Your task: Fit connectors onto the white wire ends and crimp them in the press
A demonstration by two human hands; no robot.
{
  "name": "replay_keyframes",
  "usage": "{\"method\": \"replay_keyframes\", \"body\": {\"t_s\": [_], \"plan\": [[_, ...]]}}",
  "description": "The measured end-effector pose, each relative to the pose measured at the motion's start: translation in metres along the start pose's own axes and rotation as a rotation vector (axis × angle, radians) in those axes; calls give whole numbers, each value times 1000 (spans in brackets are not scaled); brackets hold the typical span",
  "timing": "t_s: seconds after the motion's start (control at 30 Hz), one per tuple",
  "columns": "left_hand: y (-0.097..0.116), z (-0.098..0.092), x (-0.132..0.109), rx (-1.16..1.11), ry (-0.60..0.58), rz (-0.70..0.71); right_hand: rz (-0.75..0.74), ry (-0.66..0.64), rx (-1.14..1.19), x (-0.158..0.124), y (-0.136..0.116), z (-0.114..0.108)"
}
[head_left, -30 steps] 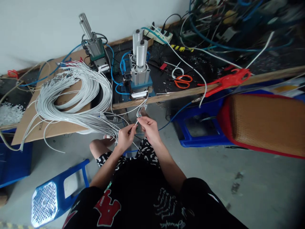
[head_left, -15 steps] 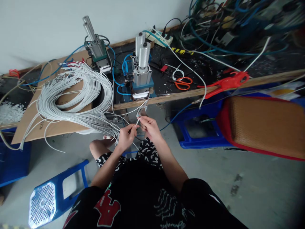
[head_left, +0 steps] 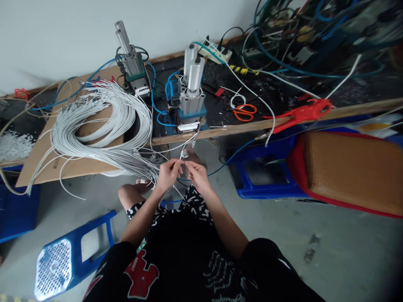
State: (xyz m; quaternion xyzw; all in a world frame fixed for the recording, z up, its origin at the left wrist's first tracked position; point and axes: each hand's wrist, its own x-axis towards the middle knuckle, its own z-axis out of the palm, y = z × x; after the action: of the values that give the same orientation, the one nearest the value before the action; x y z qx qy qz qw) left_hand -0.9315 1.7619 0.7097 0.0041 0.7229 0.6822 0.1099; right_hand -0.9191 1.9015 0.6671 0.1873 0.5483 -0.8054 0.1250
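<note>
My left hand (head_left: 168, 174) is closed in a pinch on a thin white cable (head_left: 181, 154), below the bench's front edge. My right hand (head_left: 197, 175) is also pinched, its fingertips meeting those of the left. What sits between the right fingertips is too small to make out. Just left of my hands, a large coiled bundle of white cables (head_left: 143, 126) lies on a cardboard sheet (head_left: 37, 167), its loose ends hanging over the edge. Beyond my hands stands a small pneumatic press (head_left: 192, 102) with blue air hoses.
A second press (head_left: 132, 63) stands behind the bundle. Orange-handled scissors (head_left: 244, 112) and a red plastic tool (head_left: 302, 114) lie on the dark bench, right of the presses. Blue stools (head_left: 75, 260) are on the floor; a brown cushioned seat (head_left: 352, 172) is at the right.
My right fingertips have come down from higher up and now face the left fingertips closely. The whole view has shifted slightly; the bench items lie as before.
</note>
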Motion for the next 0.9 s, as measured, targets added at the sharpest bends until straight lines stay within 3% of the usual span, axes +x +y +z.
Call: {"method": "replay_keyframes", "body": {"t_s": [0.13,0.2,0.27,0.4,0.53,0.9], "plan": [[4,6,20,-66,-18,-16,2,158,-153,-4,32,-27],[5,9,30,-95,-23,-23,-9,203,-178,-9,39,-31],[5,10,42,-135,-9,-42,-54,183,-185,-14,37,-23],[9,11,63,-241,49,-108,-236,95,-204,-8,22,14],[19,11,71,-298,34,-167,-318,117,-169,8,10,37],[26,24,63,-287,-21,-108,-332,168,-177,3,2,36]]}}
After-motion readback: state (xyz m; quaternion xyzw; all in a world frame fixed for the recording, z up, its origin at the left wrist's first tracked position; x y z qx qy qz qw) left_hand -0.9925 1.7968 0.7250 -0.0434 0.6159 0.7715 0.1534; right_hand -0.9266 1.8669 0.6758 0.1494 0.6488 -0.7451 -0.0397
